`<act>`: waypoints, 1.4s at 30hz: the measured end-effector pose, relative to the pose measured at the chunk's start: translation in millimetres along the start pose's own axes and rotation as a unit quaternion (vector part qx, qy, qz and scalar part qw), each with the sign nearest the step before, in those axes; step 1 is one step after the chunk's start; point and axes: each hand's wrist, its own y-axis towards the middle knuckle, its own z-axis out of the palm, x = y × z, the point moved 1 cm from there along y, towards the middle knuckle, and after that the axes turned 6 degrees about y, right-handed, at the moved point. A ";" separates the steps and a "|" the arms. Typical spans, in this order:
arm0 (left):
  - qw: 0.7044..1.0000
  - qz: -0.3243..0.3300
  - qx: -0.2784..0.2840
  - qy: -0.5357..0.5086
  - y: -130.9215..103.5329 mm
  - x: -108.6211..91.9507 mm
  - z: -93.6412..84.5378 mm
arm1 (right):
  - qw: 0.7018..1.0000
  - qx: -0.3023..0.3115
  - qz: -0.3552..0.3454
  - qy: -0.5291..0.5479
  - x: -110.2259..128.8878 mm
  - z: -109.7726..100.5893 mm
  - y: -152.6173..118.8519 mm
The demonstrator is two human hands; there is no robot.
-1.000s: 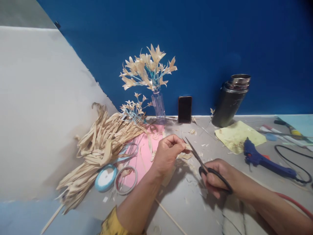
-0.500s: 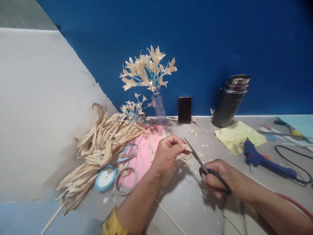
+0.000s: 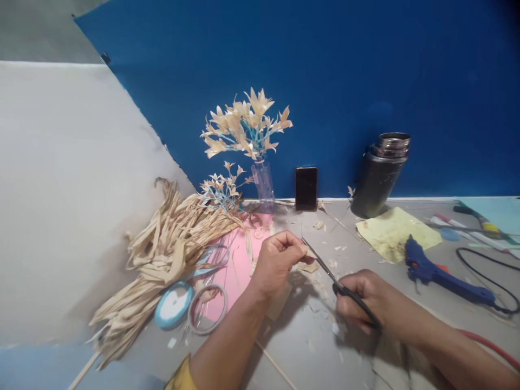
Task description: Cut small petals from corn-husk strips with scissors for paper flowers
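Observation:
My left hand (image 3: 280,261) pinches a small pale piece of dried husk (image 3: 310,254) between thumb and fingers. In my right hand (image 3: 361,298) are black-handled scissors (image 3: 327,270), my fingers in the loops. Their blades lie close together against the husk piece, just past my left fingertips. Small cut scraps (image 3: 307,267) are strewn on the grey table under both hands. To the left lies a big bundle of dried husks (image 3: 162,254), partly over a pink sheet (image 3: 219,299).
Left are a blue ribbon spool (image 3: 174,305) and a tape roll (image 3: 208,309). Behind stand a clear vase (image 3: 263,187) of husk flowers (image 3: 247,124), a phone (image 3: 306,188) and a dark flask (image 3: 379,176). A blue glue gun (image 3: 447,276) touches a yellow sheet (image 3: 394,230) on the right.
The scissor blades have come closer together on the husk piece. My right hand has turned slightly. The whole view has shifted a little, with the background lower in the picture.

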 end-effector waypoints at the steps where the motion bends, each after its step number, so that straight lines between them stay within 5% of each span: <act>1: 1.000 0.002 -0.005 -0.002 -0.1 0.1 0.8 | 1.000 -0.006 0.003 -0.005 1.4 0.9 -0.1; 19: 0.999 -0.005 -0.039 -0.037 -9.0 12.3 14.9 | 0.995 -0.083 -0.014 0.058 0.0 -0.4 4.8; 26: 0.996 -0.050 0.012 -0.077 -13.0 18.4 19.8 | 0.966 -0.224 -0.061 0.117 -0.1 -3.7 6.9; 36: 0.997 -0.031 0.048 0.047 -15.1 20.4 23.4 | 0.950 -0.273 -0.118 0.093 5.5 -7.7 0.6; 42: 0.970 -0.172 0.146 -0.092 -18.0 28.2 27.6 | 0.958 -0.214 -0.108 0.156 7.9 -5.3 -2.4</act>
